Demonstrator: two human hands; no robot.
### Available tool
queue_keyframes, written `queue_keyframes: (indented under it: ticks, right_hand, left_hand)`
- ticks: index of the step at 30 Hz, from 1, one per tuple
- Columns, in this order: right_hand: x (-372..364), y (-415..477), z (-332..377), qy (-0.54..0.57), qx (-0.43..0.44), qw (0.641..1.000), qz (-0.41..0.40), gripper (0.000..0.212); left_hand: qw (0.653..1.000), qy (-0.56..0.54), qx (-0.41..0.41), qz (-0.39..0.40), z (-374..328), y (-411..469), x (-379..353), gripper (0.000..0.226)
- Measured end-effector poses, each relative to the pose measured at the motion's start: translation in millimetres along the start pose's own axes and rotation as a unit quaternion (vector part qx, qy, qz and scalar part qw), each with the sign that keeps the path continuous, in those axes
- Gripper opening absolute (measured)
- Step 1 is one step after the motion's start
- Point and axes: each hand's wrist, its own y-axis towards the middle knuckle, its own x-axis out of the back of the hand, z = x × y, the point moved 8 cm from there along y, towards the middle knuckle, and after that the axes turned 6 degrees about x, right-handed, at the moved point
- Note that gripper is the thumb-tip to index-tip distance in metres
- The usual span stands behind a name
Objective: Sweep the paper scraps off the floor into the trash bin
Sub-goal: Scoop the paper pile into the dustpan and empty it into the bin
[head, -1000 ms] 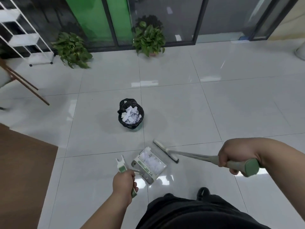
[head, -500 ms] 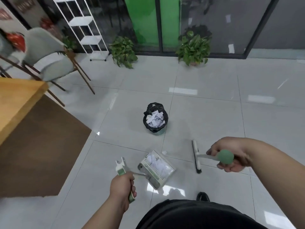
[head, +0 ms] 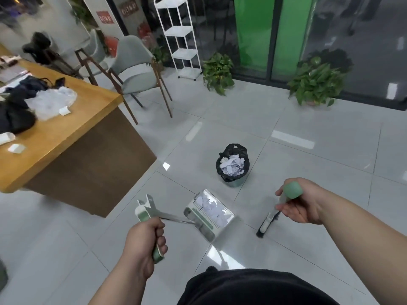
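Observation:
A small trash bin (head: 233, 180) with a black liner stands on the tiled floor, filled with white paper scraps (head: 232, 165). My left hand (head: 144, 241) grips the green handle of a white dustpan (head: 209, 216), which holds paper scraps (head: 210, 206) and sits just in front of the bin. My right hand (head: 301, 203) holds the green-capped handle of a broom (head: 267, 223) whose dark head rests on the floor to the right of the dustpan.
A wooden table (head: 63, 137) with clothes and papers stands at the left. Grey chairs (head: 134, 71) and a white shelf rack (head: 180, 36) are behind it. Two potted plants (head: 218, 72) (head: 315, 82) stand along the glass wall. Tiled floor spreads around the bin.
The view has swung left, bringing the table and chairs into sight. The broom has turned more upright and its head moved away from the dustpan, to the right.

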Motion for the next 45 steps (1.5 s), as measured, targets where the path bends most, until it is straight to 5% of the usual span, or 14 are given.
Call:
queue_keyframes:
  ticks: [9,17,28,45]
  right_hand:
    - [28,7,-7,0.020,0.017,1.000,0.013,0.011]
    - [66,-1,-18,0.046,0.013,0.999,0.015,0.012]
    - [99,-3,-20,0.080,0.022,0.996,0.008,0.014]
    - [106,5,-16,0.090,0.020,0.996,0.011,0.015]
  left_hand:
    - [0.994,0.000,-0.109,0.008,-38,-41,-54,0.025]
    - [0.970,0.168,-0.177,-0.007,-49,-19,-131,0.018]
    - [0.785,0.537,-0.309,-0.029,-35,8,-193,0.009]
    - [0.625,0.680,-0.382,-0.019,-31,31,-207,0.012]
